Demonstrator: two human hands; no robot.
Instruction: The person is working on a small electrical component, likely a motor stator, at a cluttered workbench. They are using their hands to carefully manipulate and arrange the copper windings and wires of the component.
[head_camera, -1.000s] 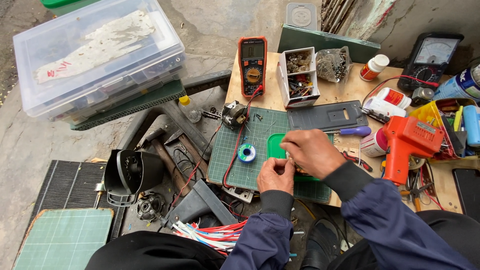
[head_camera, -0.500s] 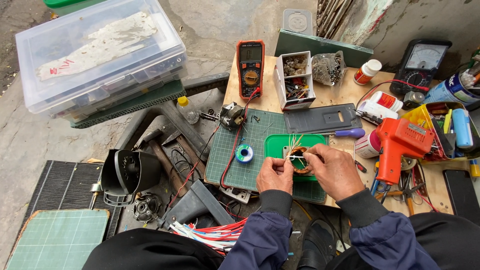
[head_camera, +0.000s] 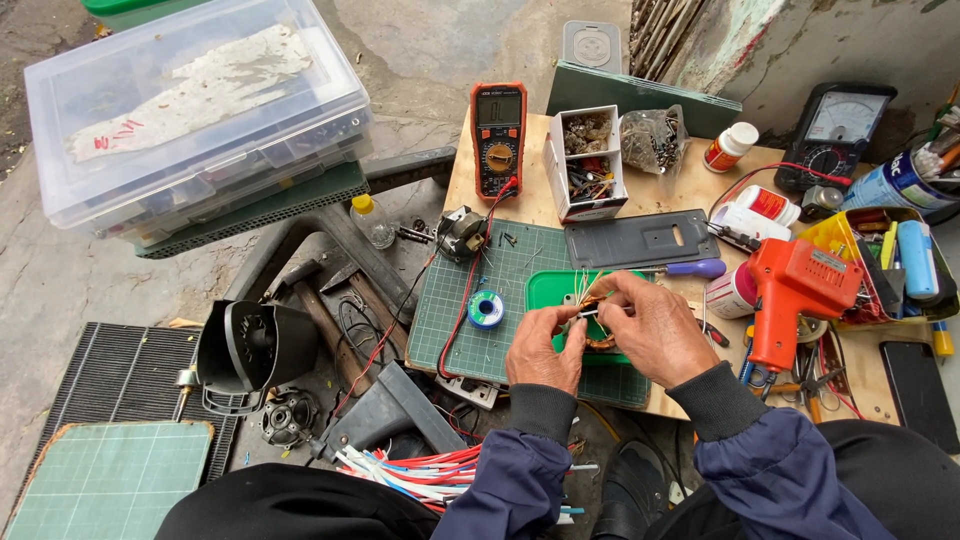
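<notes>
Pinching a copper coil (head_camera: 598, 312) between them, the left hand (head_camera: 545, 348) and right hand (head_camera: 650, 330) both grasp it just above the green tray (head_camera: 545, 290), fingers closed on its thin lead wires. By my judgement the work on the leads is midway: loose strands fan up from the coil, none joined yet. Beside the tray lies a solder spool (head_camera: 486, 308); the orange solder gun (head_camera: 795, 295) rests untouched right of the tray, and the multimeter (head_camera: 498, 135) sits behind the tray, its leads unused.

A small copper wire coil (head_camera: 598, 318) with loose wire ends sticking up is being held over a green tray (head_camera: 548, 290).
</notes>
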